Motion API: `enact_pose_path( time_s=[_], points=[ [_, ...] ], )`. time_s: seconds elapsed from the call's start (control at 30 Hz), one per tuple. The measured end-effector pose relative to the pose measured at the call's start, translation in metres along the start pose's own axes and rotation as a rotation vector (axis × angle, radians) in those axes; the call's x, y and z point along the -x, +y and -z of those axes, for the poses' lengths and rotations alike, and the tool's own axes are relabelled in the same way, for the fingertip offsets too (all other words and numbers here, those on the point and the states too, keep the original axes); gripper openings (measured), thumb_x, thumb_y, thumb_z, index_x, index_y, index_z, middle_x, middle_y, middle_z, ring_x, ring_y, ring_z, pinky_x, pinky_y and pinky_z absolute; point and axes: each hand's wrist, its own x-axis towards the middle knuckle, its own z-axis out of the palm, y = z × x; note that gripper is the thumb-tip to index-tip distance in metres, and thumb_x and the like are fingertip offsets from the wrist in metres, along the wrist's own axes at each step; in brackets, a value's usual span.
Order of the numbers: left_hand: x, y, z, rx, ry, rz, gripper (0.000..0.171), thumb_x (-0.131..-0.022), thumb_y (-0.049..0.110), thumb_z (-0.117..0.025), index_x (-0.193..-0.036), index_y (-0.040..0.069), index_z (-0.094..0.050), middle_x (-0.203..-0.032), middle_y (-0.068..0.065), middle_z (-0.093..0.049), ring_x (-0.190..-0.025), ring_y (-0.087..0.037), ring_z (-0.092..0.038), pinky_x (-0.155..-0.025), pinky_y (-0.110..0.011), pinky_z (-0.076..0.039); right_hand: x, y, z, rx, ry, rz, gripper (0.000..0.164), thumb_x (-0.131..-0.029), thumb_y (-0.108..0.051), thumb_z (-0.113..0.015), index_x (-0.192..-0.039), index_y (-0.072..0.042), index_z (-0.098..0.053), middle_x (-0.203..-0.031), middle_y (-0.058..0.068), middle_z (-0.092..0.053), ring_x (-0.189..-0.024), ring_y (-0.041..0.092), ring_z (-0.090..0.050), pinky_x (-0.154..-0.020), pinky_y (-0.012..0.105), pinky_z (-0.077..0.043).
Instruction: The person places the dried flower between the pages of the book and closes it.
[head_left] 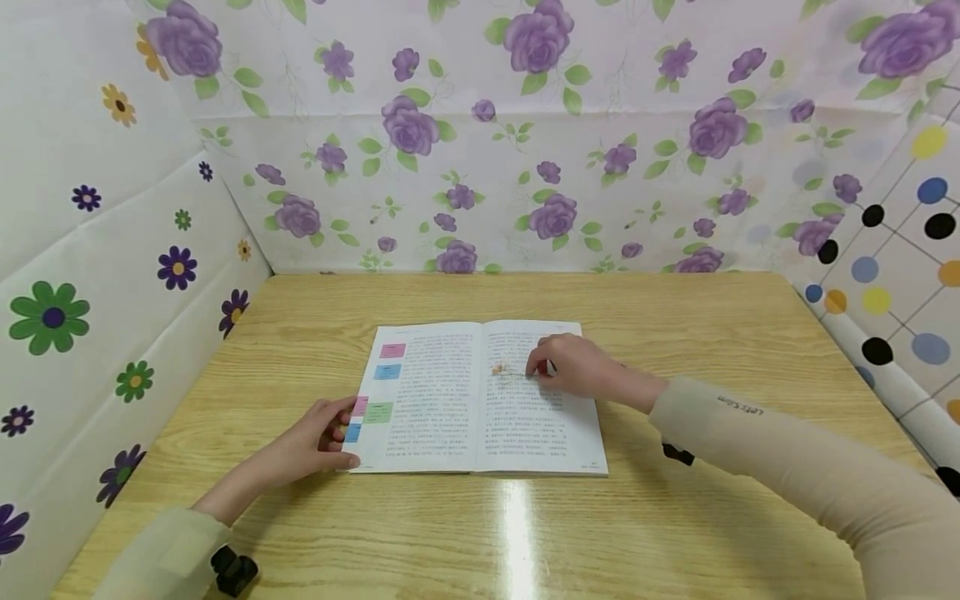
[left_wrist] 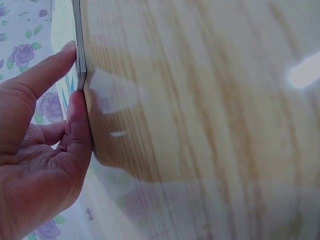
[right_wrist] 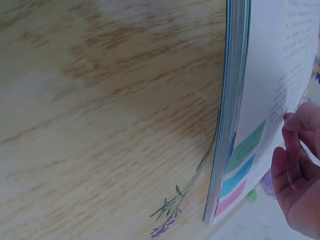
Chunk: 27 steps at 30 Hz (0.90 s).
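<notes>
An open book point(head_left: 442, 417) lies flat on the wooden table, with printed text on both pages. Over its right page, my right hand point(head_left: 577, 365) pinches the thin stem of a small sprig with orange blossom point(head_left: 498, 369). In the right wrist view the fingertips point(right_wrist: 289, 120) meet above the page; the stem is hard to make out there. My left hand point(head_left: 311, 442) rests at the book's lower left edge. In the left wrist view, its thumb point(left_wrist: 47, 70) lies straight against the page side and a finger point(left_wrist: 78, 117) touches the edge.
Pink, blue and green sticky notes point(head_left: 387, 372) mark the left page; more notes point(right_wrist: 237, 172) show in the right wrist view. There, a purple-flowered sprig point(right_wrist: 172, 212) appears beside the book on the table point(head_left: 675, 317). Patterned cloth point(head_left: 465, 200) surrounds the table.
</notes>
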Motion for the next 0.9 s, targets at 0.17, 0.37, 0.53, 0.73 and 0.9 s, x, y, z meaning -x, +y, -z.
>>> enact_pose_path(
  time_s=[0.17,0.37,0.53,0.73,0.9],
  points=[
    [0.0,0.0,0.0,-0.002,-0.002,-0.004,0.088,-0.087,0.026,-0.077,-0.154,0.002,-0.026,-0.119,-0.016,-0.037,-0.101,-0.023,-0.039,-0.076,-0.019,-0.042,0.001,0.002,-0.004,0.002,0.006,0.006,0.014,-0.085,-0.007,-0.071,-0.094,-0.016,-0.077,-0.081,-0.005,-0.065,-0.071,0.008,-0.05,-0.066,0.023,-0.043],
    [0.0,-0.001,0.0,0.0,-0.002,-0.007,0.088,-0.087,0.026,-0.077,-0.154,0.002,-0.026,-0.119,-0.016,-0.038,-0.1,-0.023,-0.039,-0.076,-0.019,-0.042,0.0,0.004,-0.009,0.032,0.011,0.021,0.015,-0.083,-0.007,-0.071,-0.093,-0.017,-0.076,-0.08,-0.007,-0.066,-0.07,0.007,-0.05,-0.068,0.023,-0.043],
    [-0.001,-0.002,0.0,-0.007,-0.002,-0.007,0.088,-0.087,0.026,-0.077,-0.154,0.002,-0.026,-0.12,-0.017,-0.038,-0.1,-0.023,-0.039,-0.076,-0.019,-0.042,0.0,0.005,-0.01,0.004,0.002,0.033,0.017,-0.082,-0.003,-0.071,-0.093,-0.015,-0.075,-0.077,-0.005,-0.065,-0.068,0.006,-0.05,-0.066,0.021,-0.043],
    [-0.001,-0.002,0.0,-0.012,0.002,-0.004,0.089,-0.087,0.026,-0.077,-0.154,0.002,-0.025,-0.121,-0.017,-0.038,-0.1,-0.024,-0.039,-0.076,-0.019,-0.042,0.001,0.004,-0.011,-0.001,0.007,0.039,0.016,-0.083,-0.002,-0.071,-0.093,-0.014,-0.075,-0.077,-0.005,-0.065,-0.067,0.006,-0.05,-0.064,0.02,-0.043],
    [0.0,-0.001,0.0,-0.009,0.003,-0.004,0.088,-0.087,0.026,-0.077,-0.154,0.002,-0.026,-0.119,-0.017,-0.038,-0.1,-0.024,-0.039,-0.076,-0.02,-0.042,0.001,0.004,-0.011,0.014,0.008,0.035,0.015,-0.084,-0.004,-0.071,-0.093,-0.015,-0.075,-0.076,-0.006,-0.065,-0.066,0.005,-0.049,-0.065,0.021,-0.043]
  ],
)
